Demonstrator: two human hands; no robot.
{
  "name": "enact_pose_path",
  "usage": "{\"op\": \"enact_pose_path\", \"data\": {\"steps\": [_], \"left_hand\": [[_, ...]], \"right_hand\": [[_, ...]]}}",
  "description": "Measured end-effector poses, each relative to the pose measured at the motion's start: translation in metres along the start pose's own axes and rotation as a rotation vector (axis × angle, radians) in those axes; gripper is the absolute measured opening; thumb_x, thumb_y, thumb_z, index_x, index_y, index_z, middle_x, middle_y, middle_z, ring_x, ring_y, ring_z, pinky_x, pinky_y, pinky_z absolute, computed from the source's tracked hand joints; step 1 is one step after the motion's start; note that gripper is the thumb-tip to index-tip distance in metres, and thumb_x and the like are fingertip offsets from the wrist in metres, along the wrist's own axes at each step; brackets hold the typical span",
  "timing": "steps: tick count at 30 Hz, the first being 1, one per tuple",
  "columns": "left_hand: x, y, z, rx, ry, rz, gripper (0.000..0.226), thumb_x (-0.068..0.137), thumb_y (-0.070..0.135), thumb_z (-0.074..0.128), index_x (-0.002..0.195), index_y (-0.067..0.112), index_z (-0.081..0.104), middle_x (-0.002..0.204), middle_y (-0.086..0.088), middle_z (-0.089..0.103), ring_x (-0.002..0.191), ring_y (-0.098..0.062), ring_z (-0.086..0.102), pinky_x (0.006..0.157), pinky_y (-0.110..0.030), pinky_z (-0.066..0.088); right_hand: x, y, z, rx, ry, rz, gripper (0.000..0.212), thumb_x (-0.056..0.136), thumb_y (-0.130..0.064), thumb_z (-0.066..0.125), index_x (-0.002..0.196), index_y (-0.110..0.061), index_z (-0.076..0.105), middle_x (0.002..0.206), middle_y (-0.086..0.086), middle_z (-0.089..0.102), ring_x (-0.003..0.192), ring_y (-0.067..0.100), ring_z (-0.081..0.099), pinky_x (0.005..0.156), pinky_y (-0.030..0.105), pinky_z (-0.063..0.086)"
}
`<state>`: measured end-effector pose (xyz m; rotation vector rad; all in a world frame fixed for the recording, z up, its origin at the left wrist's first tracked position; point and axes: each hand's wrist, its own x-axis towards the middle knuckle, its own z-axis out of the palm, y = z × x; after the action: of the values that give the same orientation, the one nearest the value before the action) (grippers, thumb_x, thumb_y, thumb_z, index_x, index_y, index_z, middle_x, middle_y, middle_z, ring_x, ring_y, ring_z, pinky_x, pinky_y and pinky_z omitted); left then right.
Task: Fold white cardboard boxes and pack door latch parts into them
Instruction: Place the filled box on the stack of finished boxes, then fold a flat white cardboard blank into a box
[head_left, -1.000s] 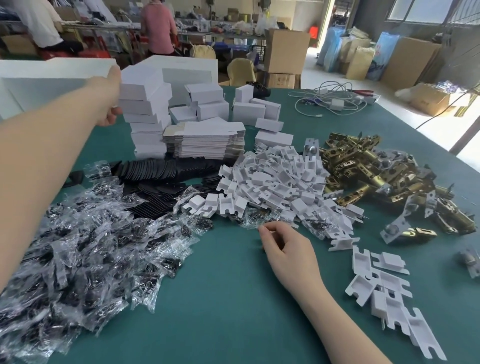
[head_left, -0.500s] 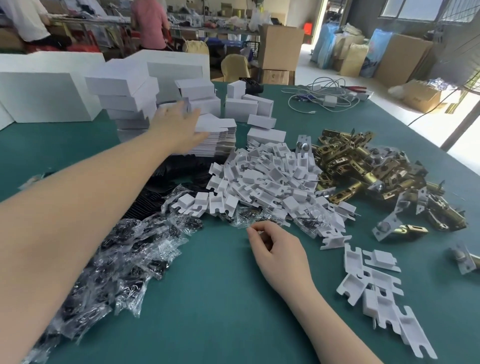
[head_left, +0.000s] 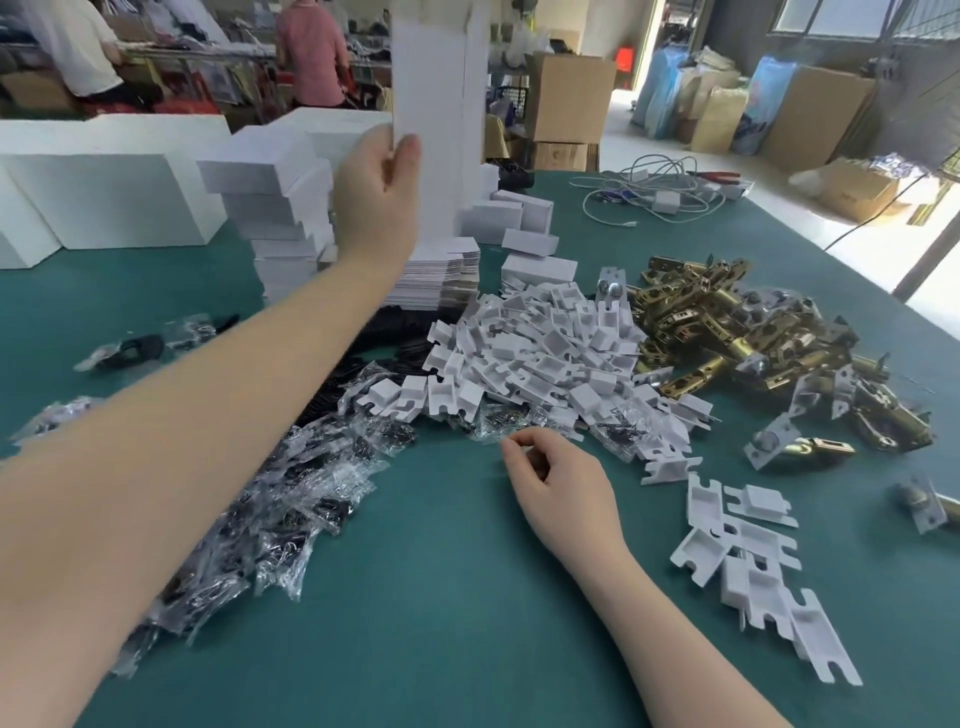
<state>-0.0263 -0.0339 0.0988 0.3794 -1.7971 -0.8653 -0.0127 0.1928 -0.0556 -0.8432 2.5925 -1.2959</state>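
My left hand (head_left: 376, 197) grips a flat white cardboard box blank (head_left: 441, 104) and holds it upright above the stack of flat blanks (head_left: 441, 273). My right hand (head_left: 556, 483) rests on the green table (head_left: 415, 597) with fingers loosely curled at the near edge of a pile of white plastic parts (head_left: 545, 364); whether it pinches anything I cannot tell. A heap of brass door latches (head_left: 753, 338) lies to the right. Small clear bags of black screws (head_left: 270, 499) spread at the left.
Folded white boxes (head_left: 270, 208) are stacked behind the blanks, with larger white boxes (head_left: 104, 187) at far left. Loose white plastic parts (head_left: 753, 571) lie near right. Cables (head_left: 654, 192) sit at the table's far end. People work at a bench behind; brown cartons stand around.
My left hand went from the stacked boxes to the pile of flat blanks and has lifted one blank upright. My right hand stayed in place.
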Motion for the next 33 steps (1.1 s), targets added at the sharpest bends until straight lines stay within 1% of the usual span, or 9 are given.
{"op": "enact_pose_path", "data": {"steps": [4, 7, 13, 16, 20, 23, 26, 30, 33], "left_hand": [[-0.074, 0.020, 0.010, -0.543, -0.171, -0.532, 0.024, 0.100, 0.036, 0.052, 0.082, 0.026, 0.064, 0.090, 0.005, 0.069, 0.088, -0.016, 0.064, 0.081, -0.043, 0.056], [-0.133, 0.010, 0.016, -0.494, -0.175, -0.615, 0.022, 0.101, 0.032, 0.052, 0.085, 0.021, 0.064, 0.087, 0.009, 0.071, 0.078, -0.009, 0.063, 0.074, -0.034, 0.055], [-0.188, -0.003, 0.011, -0.809, -0.240, -1.024, 0.015, 0.103, 0.017, 0.044, 0.106, 0.019, 0.058, 0.095, -0.003, 0.074, 0.075, -0.016, 0.072, 0.061, -0.031, 0.058], [-0.187, -0.008, -0.003, -1.022, -0.267, -1.159, 0.024, 0.100, 0.015, 0.040, 0.115, 0.012, 0.058, 0.093, -0.007, 0.076, 0.076, -0.021, 0.073, 0.059, -0.032, 0.058], [-0.187, -0.007, -0.009, -1.116, -0.335, -1.174, 0.026, 0.103, 0.025, 0.042, 0.119, 0.014, 0.058, 0.098, -0.006, 0.076, 0.081, -0.020, 0.074, 0.062, -0.030, 0.059], [-0.188, -0.006, -0.005, -1.084, -0.346, -1.122, 0.024, 0.102, 0.021, 0.044, 0.123, 0.015, 0.054, 0.094, -0.005, 0.076, 0.077, -0.018, 0.074, 0.061, -0.027, 0.059], [-0.190, -0.006, -0.002, -1.058, -0.377, -1.044, 0.028, 0.101, 0.020, 0.046, 0.128, 0.018, 0.053, 0.110, -0.007, 0.073, 0.092, -0.021, 0.072, 0.070, -0.030, 0.059], [-0.191, -0.004, -0.002, -0.957, -0.530, -0.971, 0.052, 0.085, 0.058, 0.055, 0.133, 0.039, 0.054, 0.125, 0.001, 0.067, 0.108, -0.021, 0.064, 0.091, -0.034, 0.056], [-0.198, -0.009, 0.003, -0.843, -0.551, -0.857, 0.063, 0.093, 0.038, 0.063, 0.144, 0.053, 0.030, 0.123, 0.011, 0.066, 0.110, -0.015, 0.064, 0.089, -0.032, 0.055]], "right_hand": [[0.000, -0.006, -0.004, 0.185, 0.059, 0.051, 0.027, 0.099, -0.049, 0.042, 0.089, -0.036, 0.063, 0.073, -0.012, 0.066, 0.068, 0.004, 0.058, 0.064, 0.030, 0.044], [0.000, -0.009, -0.009, 0.454, 0.171, 0.107, 0.035, 0.105, -0.043, 0.035, 0.089, -0.035, 0.065, 0.072, -0.009, 0.071, 0.075, 0.013, 0.065, 0.074, 0.034, 0.050], [-0.004, -0.007, -0.015, 0.647, 0.274, 0.111, 0.032, 0.102, -0.036, 0.045, 0.080, -0.028, 0.067, 0.068, -0.011, 0.067, 0.060, 0.002, 0.060, 0.056, 0.020, 0.046], [-0.001, -0.002, -0.015, 0.629, 0.266, 0.090, 0.016, 0.100, -0.029, 0.052, 0.105, -0.030, 0.067, 0.070, -0.006, 0.066, 0.062, 0.007, 0.058, 0.057, 0.019, 0.044], [-0.003, 0.001, -0.016, 0.567, 0.254, -0.006, 0.036, 0.100, -0.013, 0.051, 0.117, -0.043, 0.061, 0.060, -0.017, 0.055, 0.055, 0.004, 0.043, 0.055, 0.013, 0.040], [-0.006, -0.001, -0.015, 0.365, 0.168, -0.091, 0.053, 0.091, 0.001, 0.049, 0.121, -0.040, 0.063, 0.110, -0.011, 0.067, 0.084, 0.003, 0.058, 0.080, 0.020, 0.049], [-0.006, -0.001, -0.011, 0.161, 0.078, -0.158, 0.053, 0.086, 0.000, 0.057, 0.133, -0.025, 0.062, 0.147, -0.001, 0.043, 0.132, 0.005, 0.040, 0.107, 0.027, 0.040], [-0.007, -0.002, -0.011, 0.197, 0.287, -0.264, 0.032, 0.087, 0.000, 0.063, 0.110, -0.020, 0.073, 0.103, -0.021, 0.059, 0.094, -0.011, 0.052, 0.082, 0.001, 0.035], [-0.005, -0.003, -0.013, 0.440, 0.358, -0.121, 0.017, 0.094, -0.014, 0.065, 0.084, -0.028, 0.065, 0.071, -0.021, 0.065, 0.069, -0.007, 0.056, 0.067, 0.009, 0.042]]}}
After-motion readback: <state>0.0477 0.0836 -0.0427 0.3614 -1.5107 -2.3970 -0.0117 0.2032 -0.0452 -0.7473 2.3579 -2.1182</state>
